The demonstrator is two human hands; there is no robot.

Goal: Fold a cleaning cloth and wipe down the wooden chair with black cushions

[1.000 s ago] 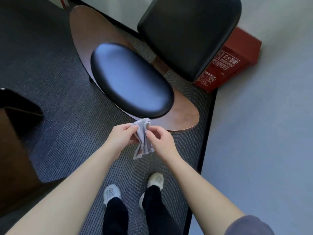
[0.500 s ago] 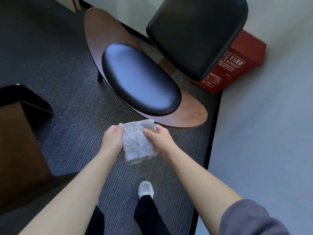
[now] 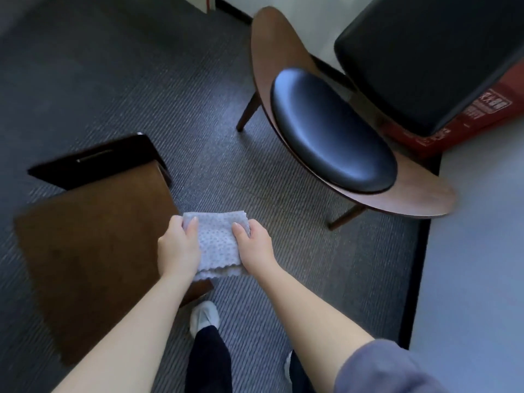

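Over grey carpet, both hands pinch the folded cloth taut.

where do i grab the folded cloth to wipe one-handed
Probably the cloth across its middle, from above, palm down, thumb round the right edge where the right hand pinches it: it is a flat folded pad held between that and the left hand.

Open carpet between the right hand and the wooden chair leaves a free way forward-right to the seat cushion; brown wooden cabinet crowds the left hand from the left, back cushion overhangs the seat's rear, red box behind it.
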